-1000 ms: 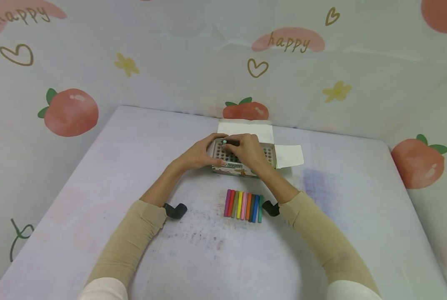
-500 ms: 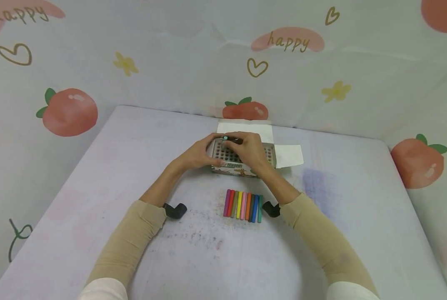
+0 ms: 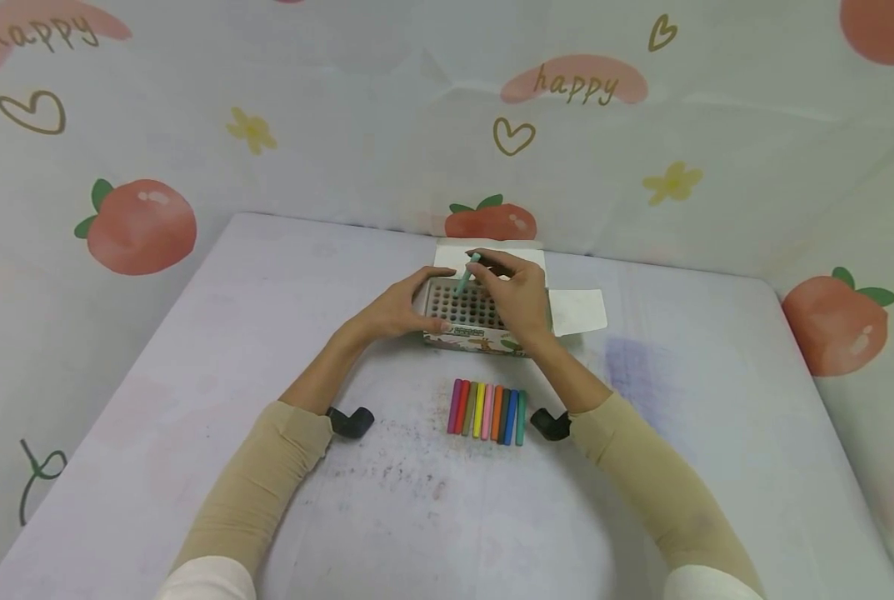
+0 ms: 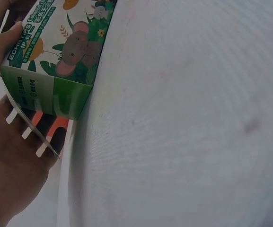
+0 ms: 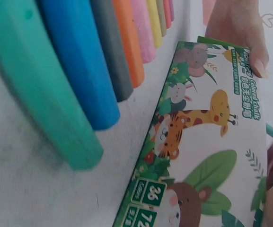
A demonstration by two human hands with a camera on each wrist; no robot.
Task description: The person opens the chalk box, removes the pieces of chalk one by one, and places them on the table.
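Note:
A printed box of coloured chalk (image 3: 465,340) stands upright toward the back of the table, its top showing rows of holes. My left hand (image 3: 392,312) grips the box's left end, thumb at the front edge and fingers behind. In the left wrist view that thumb lies on the printed front (image 4: 74,52). My right hand (image 3: 520,296) pinches a mint-green chalk stick (image 3: 465,280) between thumb and fingers. The stick slants over the left part of the holes, its lower end close over them. Part of the box's right side is hidden behind my right hand.
Several coloured chalk sticks (image 3: 479,410) lie side by side in front of the box. The white lid (image 3: 447,252) is folded back behind it, and a white side flap (image 3: 578,312) sticks out right. Purple smudges (image 3: 634,375) mark the table cloth on the right.
My right hand has risen and shifted right, drawing the mint-green chalk stick up out of the holes, so most of its length now shows. My left hand has stayed on the box.

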